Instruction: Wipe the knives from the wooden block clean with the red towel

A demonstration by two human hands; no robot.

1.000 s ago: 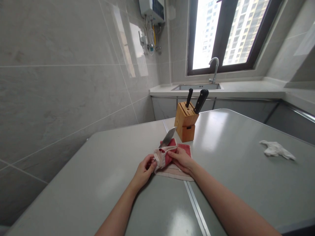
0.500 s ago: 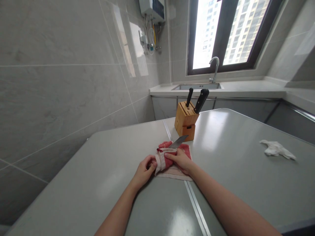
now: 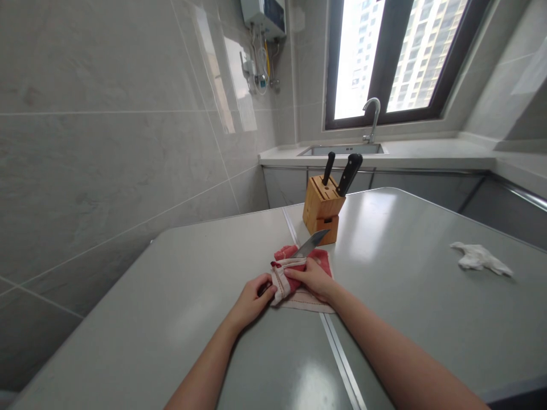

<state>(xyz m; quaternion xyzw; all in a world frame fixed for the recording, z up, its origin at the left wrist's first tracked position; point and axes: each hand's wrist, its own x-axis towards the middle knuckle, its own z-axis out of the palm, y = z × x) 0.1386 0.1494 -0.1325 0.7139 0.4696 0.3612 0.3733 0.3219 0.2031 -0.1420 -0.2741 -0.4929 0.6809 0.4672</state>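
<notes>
A red and white cloth point(image 3: 285, 285) is folded around part of a knife point(image 3: 311, 245); the blade sticks out of it, pointing up and to the right. My left hand point(image 3: 255, 296) is closed at the cloth's left side, around the knife's dark handle, which is mostly hidden by the fingers. With thumb on top and fingers underneath, my right hand point(image 3: 314, 279) pinches the cloth beside the blade. Just behind the blade tip stands a wooden knife block point(image 3: 320, 208) with two black-handled knives point(image 3: 350, 173) in its slots.
The grey table point(image 3: 213, 256) has a metal seam strip point(image 3: 337, 353) running through it. A crumpled white tissue point(image 3: 481, 258) lies at the right. Beyond the table are a counter with a sink point(image 3: 342, 150) and a faucet point(image 3: 375, 121), under a window.
The blade has slid slightly up and to the right, showing a little more beyond the cloth. My left hand has moved slightly right. My right hand keeps its pinch.
</notes>
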